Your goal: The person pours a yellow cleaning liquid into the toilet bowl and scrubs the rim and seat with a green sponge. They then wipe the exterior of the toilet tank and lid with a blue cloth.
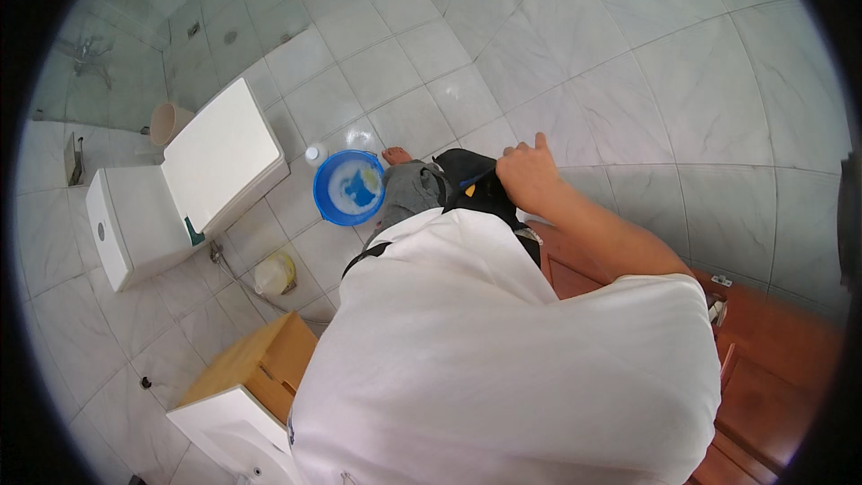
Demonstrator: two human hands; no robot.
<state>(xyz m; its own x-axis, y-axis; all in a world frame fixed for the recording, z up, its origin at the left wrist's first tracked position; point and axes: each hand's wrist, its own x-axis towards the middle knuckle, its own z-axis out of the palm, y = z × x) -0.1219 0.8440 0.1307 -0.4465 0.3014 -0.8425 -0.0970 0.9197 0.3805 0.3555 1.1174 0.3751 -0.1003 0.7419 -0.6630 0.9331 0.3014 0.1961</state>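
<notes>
My right hand (532, 172) is at the right side of my waist, fingers curled at the edge of a black fabric pouch (475, 172) with a small yellow tab and a blue strip. A black strap (367, 257) shows at the other side of my waist. My left hand is out of view. On the tiled floor before me stands a blue bucket (322, 205) of sudsy water, with something yellowish in the foam. A white bottle (314, 153) with a white cap stands beside the bucket, and my bare foot (397, 155) is just past its right side.
A white toilet (222, 155) with its lid down stands left, a beige bin (168, 123) behind it. Nearer are a yellowish tub (276, 274), a hose (242, 285), a wooden cabinet (249, 367) and a white washbasin (236, 434). A reddish-brown wooden door (774, 377) is at right.
</notes>
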